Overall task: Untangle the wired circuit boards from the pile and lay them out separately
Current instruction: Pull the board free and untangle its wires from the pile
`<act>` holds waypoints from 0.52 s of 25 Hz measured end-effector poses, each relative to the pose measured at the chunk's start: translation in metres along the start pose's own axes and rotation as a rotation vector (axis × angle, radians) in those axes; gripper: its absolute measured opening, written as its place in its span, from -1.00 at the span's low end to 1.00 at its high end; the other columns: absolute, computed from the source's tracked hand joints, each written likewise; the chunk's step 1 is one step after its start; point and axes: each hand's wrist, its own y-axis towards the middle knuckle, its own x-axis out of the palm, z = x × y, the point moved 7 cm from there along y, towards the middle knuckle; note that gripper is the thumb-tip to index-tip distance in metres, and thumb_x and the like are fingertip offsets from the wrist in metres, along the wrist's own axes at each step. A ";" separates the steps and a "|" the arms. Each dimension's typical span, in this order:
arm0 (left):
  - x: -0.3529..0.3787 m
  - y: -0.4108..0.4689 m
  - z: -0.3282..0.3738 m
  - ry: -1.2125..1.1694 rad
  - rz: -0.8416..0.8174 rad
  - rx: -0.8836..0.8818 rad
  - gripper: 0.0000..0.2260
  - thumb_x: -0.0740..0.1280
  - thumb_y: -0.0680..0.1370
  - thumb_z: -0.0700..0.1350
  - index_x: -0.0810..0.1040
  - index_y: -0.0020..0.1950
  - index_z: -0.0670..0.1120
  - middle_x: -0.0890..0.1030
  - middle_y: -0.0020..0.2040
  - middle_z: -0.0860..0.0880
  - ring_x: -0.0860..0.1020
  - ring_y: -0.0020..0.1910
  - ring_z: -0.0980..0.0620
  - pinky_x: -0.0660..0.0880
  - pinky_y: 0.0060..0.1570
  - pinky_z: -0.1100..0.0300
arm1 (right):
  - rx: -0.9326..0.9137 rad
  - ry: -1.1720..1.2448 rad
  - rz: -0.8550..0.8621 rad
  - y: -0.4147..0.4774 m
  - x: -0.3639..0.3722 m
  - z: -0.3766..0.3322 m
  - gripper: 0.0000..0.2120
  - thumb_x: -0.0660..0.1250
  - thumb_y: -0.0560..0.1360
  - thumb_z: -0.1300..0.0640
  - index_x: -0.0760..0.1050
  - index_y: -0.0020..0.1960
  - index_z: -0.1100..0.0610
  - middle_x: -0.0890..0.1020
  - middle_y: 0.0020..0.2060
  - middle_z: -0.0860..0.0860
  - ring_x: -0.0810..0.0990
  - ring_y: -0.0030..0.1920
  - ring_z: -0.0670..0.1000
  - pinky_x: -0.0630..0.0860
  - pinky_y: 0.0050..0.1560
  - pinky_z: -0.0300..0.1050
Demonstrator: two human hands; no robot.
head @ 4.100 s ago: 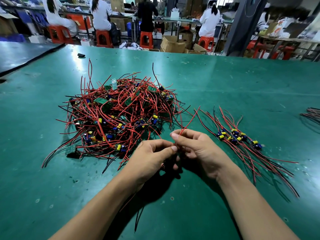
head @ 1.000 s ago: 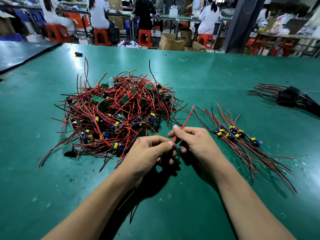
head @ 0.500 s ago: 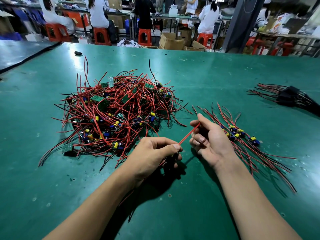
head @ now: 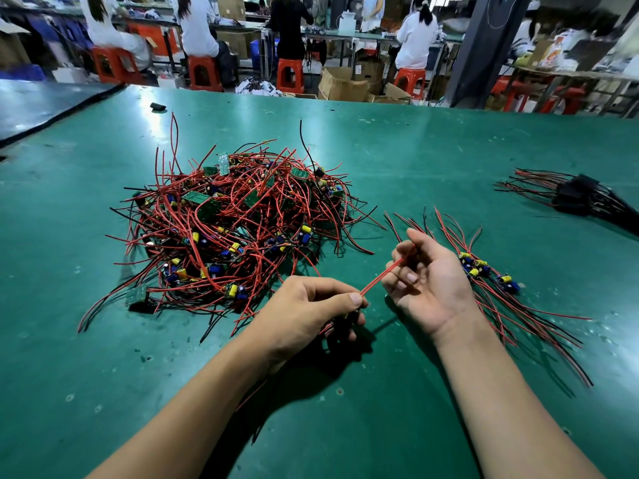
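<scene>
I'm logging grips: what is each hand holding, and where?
Both hold one red wire. The left hand pinches its lower end between thumb and forefinger, and the right hand pinches its upper end in curled fingers.

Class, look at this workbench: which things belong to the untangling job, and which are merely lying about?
Job in hand:
tangled pile
red wire, stretched between left hand and right hand
laid-out boards on the right

Lying about:
small black object at the far edge
cardboard boxes and red stools behind
</scene>
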 end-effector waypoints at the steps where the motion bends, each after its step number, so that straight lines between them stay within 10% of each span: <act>1: 0.000 0.000 0.000 0.001 0.004 -0.002 -0.88 0.39 0.54 -0.21 0.67 -0.04 -0.26 0.68 -0.24 -0.17 0.59 -0.36 -0.03 0.53 -0.35 0.27 | 0.003 0.006 -0.001 0.000 0.000 0.000 -0.54 0.31 0.58 0.06 0.51 -0.48 0.14 0.42 -0.49 -0.03 0.20 -0.61 -0.11 0.26 -0.60 -0.28; 9: -0.006 -0.003 0.003 -0.039 0.080 0.009 -0.86 0.39 0.54 -0.19 0.65 0.03 -0.24 0.69 -0.23 -0.18 0.59 -0.38 -0.04 0.53 -0.38 0.26 | -0.083 -0.326 -0.005 0.002 -0.008 -0.004 -0.53 0.34 0.54 -0.19 0.58 -0.36 0.14 0.42 -0.47 -0.03 0.26 -0.56 -0.11 0.22 -0.54 -0.27; 13: -0.017 -0.002 0.008 -0.186 0.168 0.011 -0.72 0.40 0.53 -0.15 0.53 0.23 -0.13 0.69 -0.19 -0.18 0.59 -0.41 -0.03 0.55 -0.39 0.24 | 0.032 -0.577 -0.361 -0.012 0.019 0.025 -0.57 0.52 0.34 -0.27 0.70 -0.07 0.09 0.57 -0.29 -0.03 0.43 -0.43 -0.11 0.40 -0.44 -0.28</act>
